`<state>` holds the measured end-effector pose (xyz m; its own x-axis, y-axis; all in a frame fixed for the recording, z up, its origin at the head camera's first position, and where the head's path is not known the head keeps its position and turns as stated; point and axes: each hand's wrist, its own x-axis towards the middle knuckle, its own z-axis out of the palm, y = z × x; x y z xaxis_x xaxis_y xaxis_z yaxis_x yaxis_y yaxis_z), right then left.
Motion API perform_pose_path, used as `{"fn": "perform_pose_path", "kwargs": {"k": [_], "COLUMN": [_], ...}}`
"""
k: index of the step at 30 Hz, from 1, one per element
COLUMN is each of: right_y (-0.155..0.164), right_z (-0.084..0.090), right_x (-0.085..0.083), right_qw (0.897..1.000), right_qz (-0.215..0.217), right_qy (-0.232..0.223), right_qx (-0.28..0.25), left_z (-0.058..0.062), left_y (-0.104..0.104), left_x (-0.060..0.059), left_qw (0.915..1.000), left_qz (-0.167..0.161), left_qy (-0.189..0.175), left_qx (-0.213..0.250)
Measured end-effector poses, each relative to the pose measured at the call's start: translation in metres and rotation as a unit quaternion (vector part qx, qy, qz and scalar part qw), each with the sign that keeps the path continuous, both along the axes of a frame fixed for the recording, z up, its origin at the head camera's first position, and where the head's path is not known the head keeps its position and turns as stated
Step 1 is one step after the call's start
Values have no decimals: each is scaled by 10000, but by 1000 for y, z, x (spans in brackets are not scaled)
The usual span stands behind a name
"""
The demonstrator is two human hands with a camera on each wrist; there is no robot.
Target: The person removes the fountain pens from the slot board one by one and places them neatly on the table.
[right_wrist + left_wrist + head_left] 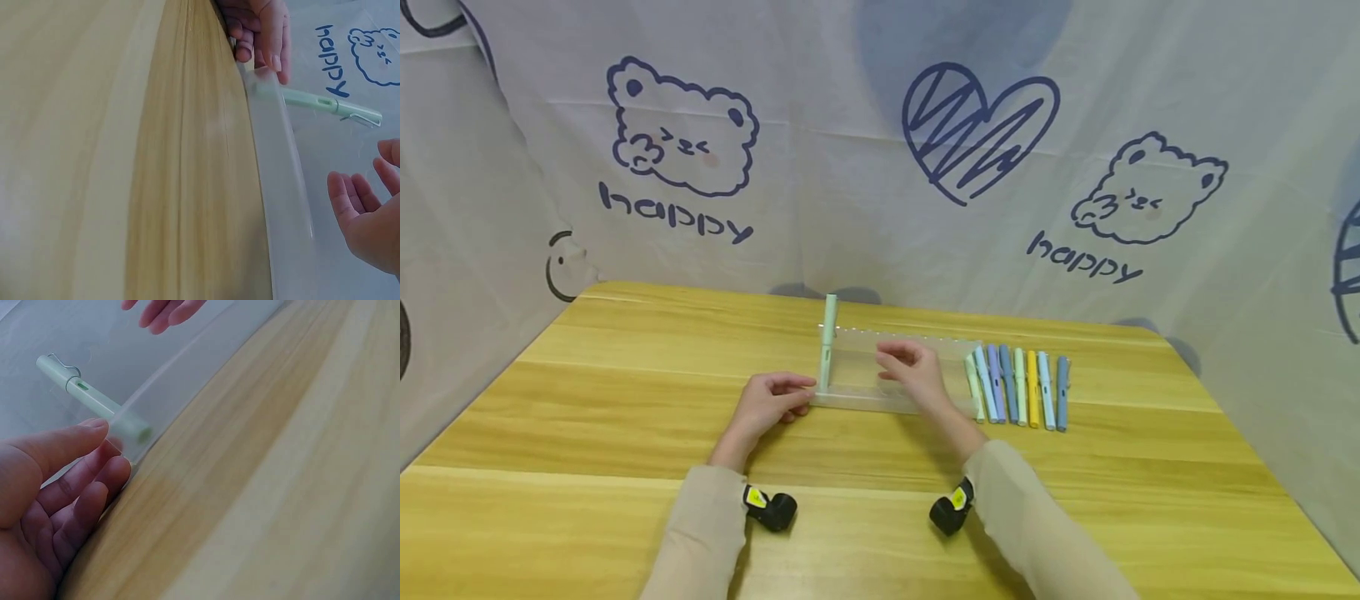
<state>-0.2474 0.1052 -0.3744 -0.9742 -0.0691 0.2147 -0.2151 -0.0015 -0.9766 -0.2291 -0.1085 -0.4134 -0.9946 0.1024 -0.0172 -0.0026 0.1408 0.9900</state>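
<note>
A clear plastic pen stand [887,403] with a notched back edge stands on the table. One pale green pen [828,342] with a wire clip is upright at its left end, its foot behind the front lip. My left hand [767,407] pinches the stand's left corner between thumb and fingers, as the left wrist view shows. Over the stand's middle hovers my right hand [917,375], fingers loosely bent and holding nothing. In the right wrist view that hand [372,228] is apart from the green pen [312,100].
To the stand's right lies a row of several capped pens, among them a purple pen [996,379], a yellow pen [1033,387] and a dark blue pen [1062,392]. Behind the wooden table [880,517] hangs a printed cloth [835,108].
</note>
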Motion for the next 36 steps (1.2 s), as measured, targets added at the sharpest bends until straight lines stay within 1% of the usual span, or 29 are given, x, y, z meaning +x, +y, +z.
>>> {"fn": "perform_pose_path", "kwargs": {"k": [6, 13, 17, 20, 27, 36], "right_y": [-10, -19, -23, -27, -36, -43], "right_z": [-1, -2, -3, -2, -2, -7], "right_x": [-1, -1, -2, -1, 0, -1], "right_qw": [9996, 9993, 9987, 9984, 9985, 9982], "right_qz": [223, 290, 413, 481, 492, 535], "right_qy": [150, 216, 280, 273, 199, 175], "right_qx": [49, 74, 90, 118, 158, 223], "left_z": [0, -1, 0, 0, 1, 2], "left_y": [0, 0, 1, 1, 1, 1], "left_x": [0, 0, 0, 1, 1, 1], "left_qw": [10000, 10000, 10000, 10000, 10000, 10000], "left_qz": [3, 8, 6, 2, 21, 13], "left_qy": [2, 25, 26, 24, -26, -16], "left_qx": [0, -29, -28, -14, -21, -46]}}
